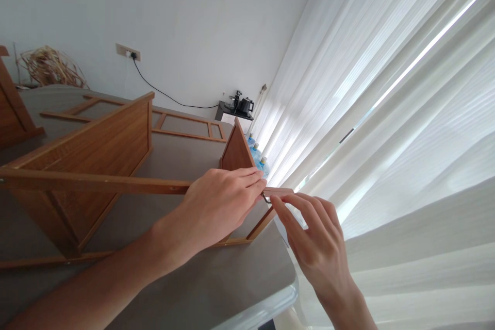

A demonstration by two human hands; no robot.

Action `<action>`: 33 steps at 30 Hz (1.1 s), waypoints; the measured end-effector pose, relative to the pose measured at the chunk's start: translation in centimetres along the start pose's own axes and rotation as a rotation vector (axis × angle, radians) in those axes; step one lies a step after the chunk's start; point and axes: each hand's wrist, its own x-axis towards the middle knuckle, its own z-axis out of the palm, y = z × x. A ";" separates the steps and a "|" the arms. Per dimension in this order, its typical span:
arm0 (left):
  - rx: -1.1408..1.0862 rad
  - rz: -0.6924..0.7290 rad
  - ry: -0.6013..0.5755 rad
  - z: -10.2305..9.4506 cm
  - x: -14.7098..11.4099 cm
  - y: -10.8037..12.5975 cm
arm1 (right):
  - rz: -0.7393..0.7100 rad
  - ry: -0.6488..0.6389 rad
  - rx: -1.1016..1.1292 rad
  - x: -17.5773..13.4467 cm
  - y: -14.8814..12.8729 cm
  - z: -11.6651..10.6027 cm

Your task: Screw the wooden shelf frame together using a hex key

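Note:
A wooden frame (100, 181) with brown panels (88, 149) stands on the grey table. My left hand (222, 198) lies over its top rail near the right end, fingers together and wrapped around the wood. Just beyond those fingertips, my right hand (313, 232) pinches a small bent metal hex key (266, 198) between thumb and index finger. The key's other end meets the rail beside my left fingertips; the screw itself is hidden. Another upright panel (236, 148) rises behind my left hand.
Flat wooden frames (189, 134) lie farther back on the grey table (232, 289), whose rounded edge is at lower right. Another wooden piece (13, 108) stands at far left. White curtains (386, 113) hang at right, with water bottles (263, 165) by them.

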 end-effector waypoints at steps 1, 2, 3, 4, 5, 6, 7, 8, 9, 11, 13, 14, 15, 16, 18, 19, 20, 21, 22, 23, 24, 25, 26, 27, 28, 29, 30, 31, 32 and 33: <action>0.002 0.002 -0.001 0.0 0.0 0.0 | -0.014 -0.004 -0.009 0.2 0.1 -0.1; 0.004 0.004 -0.001 -0.1 0.0 0.0 | -0.030 -0.009 -0.016 0.3 0.2 -0.2; 0.006 0.006 0.000 -0.1 0.0 0.1 | -0.046 -0.013 -0.019 0.4 0.3 -0.2; 0.008 0.007 0.001 -0.1 0.0 0.1 | -0.057 -0.015 -0.019 0.5 0.4 -0.2; 0.009 0.007 0.002 -0.2 0.0 0.1 | -0.062 -0.018 -0.014 0.4 0.6 -0.2; 0.010 0.006 0.004 -0.2 0.1 0.1 | -0.057 -0.022 -0.001 0.4 0.7 -0.2; 0.009 0.007 0.005 -0.3 0.1 0.1 | -0.045 -0.029 0.017 0.2 0.7 -0.1; 0.009 0.008 0.006 -0.3 0.2 0.1 | -0.027 -0.038 0.041 0.1 0.8 0.0; 0.008 0.008 0.007 -0.3 0.2 0.1 | -0.001 -0.042 0.065 -0.1 0.8 0.1; 0.005 0.009 0.006 -0.3 0.2 0.1 | 0.055 -0.033 0.108 -0.5 0.7 0.4; -0.002 0.007 -0.005 -0.3 0.2 0.1 | 0.104 -0.010 0.142 -0.8 0.4 0.8; -0.005 0.006 -0.013 -0.3 0.2 0.1 | 0.128 0.003 0.159 -1.0 0.2 1.0; -0.005 0.006 -0.018 -0.3 0.1 0.1 | 0.152 0.013 0.178 -1.0 0.1 1.1; -0.003 0.007 -0.022 -0.3 0.1 0.1 | 0.177 0.025 0.198 -1.1 -0.2 1.3; 0.000 0.009 -0.020 -0.3 0.1 0.1 | 0.225 0.052 0.233 -1.1 -0.5 1.5; 0.000 0.010 -0.015 -0.3 0.1 0.1 | 0.242 0.064 0.243 -1.1 -0.7 1.6; -0.002 0.010 -0.012 -0.3 0.1 0.1 | 0.252 0.072 0.248 -1.1 -0.8 1.7; -0.004 0.009 -0.011 -0.3 0.1 0.1 | 0.257 0.079 0.249 -1.1 -1.0 1.8; -0.007 0.008 -0.009 -0.3 0.1 0.1 | 0.259 0.083 0.247 -1.0 -1.1 1.8; -0.008 0.007 -0.008 -0.3 0.1 0.1 | 0.259 0.084 0.246 -1.0 -1.1 1.8; -0.009 0.006 -0.008 -0.3 0.1 0.1 | 0.259 0.084 0.244 -1.0 -1.2 1.8; -0.009 0.007 -0.007 -0.3 0.1 0.1 | 0.258 0.084 0.241 -1.0 -1.3 1.8; -0.009 0.008 -0.007 -0.3 0.1 0.1 | 0.255 0.083 0.233 -0.9 -1.3 1.8; -0.008 0.008 -0.007 -0.3 0.1 0.1 | 0.250 0.082 0.220 -0.9 -1.4 1.9; -0.008 0.010 -0.008 -0.3 0.1 0.1 | 0.242 0.082 0.204 -1.0 -1.4 1.9; -0.007 0.011 -0.008 -0.3 0.1 0.1 | 0.234 0.088 0.184 -1.0 -1.4 1.9; -0.007 0.011 -0.008 -0.3 0.1 0.1 | 0.228 0.095 0.166 -1.1 -1.5 1.9; -0.009 0.011 -0.009 -0.3 0.1 0.1 | 0.223 0.103 0.151 -1.2 -1.5 2.0; -0.012 0.009 -0.010 -0.3 0.1 0.1 | 0.222 0.109 0.143 -1.3 -1.5 2.0; -0.014 0.008 -0.008 -0.3 0.1 0.1 | 0.223 0.117 0.139 -1.4 -1.5 2.0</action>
